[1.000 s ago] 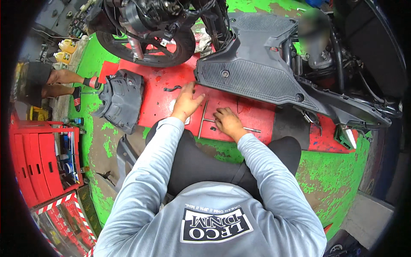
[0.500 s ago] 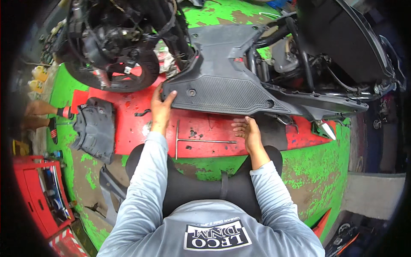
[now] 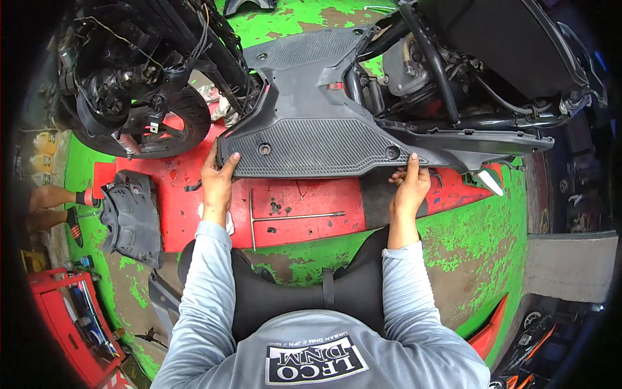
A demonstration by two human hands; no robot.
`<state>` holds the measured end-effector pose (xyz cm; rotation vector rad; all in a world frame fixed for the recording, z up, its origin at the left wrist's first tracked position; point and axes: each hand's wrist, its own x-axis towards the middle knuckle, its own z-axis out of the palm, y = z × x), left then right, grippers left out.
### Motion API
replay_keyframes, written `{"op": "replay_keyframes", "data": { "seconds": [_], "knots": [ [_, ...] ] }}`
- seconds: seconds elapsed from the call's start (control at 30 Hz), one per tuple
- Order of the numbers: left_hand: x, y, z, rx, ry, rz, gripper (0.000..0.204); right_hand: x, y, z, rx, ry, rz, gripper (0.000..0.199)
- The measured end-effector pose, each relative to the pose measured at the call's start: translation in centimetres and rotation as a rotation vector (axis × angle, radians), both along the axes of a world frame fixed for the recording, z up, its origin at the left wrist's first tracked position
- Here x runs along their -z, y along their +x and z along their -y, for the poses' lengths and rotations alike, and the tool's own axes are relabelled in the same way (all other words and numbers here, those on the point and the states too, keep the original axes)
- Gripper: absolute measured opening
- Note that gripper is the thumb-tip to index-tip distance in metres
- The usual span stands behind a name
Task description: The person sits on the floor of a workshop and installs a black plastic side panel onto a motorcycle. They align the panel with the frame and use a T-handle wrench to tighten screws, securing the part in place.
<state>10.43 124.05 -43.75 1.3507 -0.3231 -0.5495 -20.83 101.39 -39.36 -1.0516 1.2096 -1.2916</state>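
A black, ribbed floorboard panel [image 3: 311, 146] of a scooter stretches across the stripped frame in front of me. My left hand [image 3: 219, 175] grips its front left corner, thumb on top and fingers around the outer side. My right hand [image 3: 411, 183] holds the near edge farther right, its thumb pressed on top beside a round screw recess and its fingers curled underneath. Below the panel, a T-handle wrench [image 3: 298, 216] lies on the red platform [image 3: 184, 223], close to several small dark fasteners [image 3: 276, 207].
The scooter's front wheel [image 3: 188, 120] stands at the left. Near it lies a black plastic cover [image 3: 133, 214]; another person's feet [image 3: 78, 211] are beyond. A red tool cabinet [image 3: 58, 330] stands at lower left. Exposed frame tubes [image 3: 431, 65] and the engine [image 3: 405, 68] are at upper right.
My right hand has moved right and taken hold of the panel's near edge, where before it was open below it. My left hand stays on the corner. The view has shifted.
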Motion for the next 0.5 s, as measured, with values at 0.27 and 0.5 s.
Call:
{"op": "replay_keyframes", "data": {
  "seconds": [0.27, 0.5],
  "knots": [
    [-0.09, 0.65, 0.12, -0.017, 0.048, -0.003, 0.063, 0.23, -0.4, -0.02, -0.069, -0.022, -0.058, 0.037],
    [-0.09, 0.6, -0.12, 0.012, 0.052, -0.017, 0.063, 0.82, -0.55, 0.26, -0.054, -0.03, -0.047, 0.034]
  ]
}}
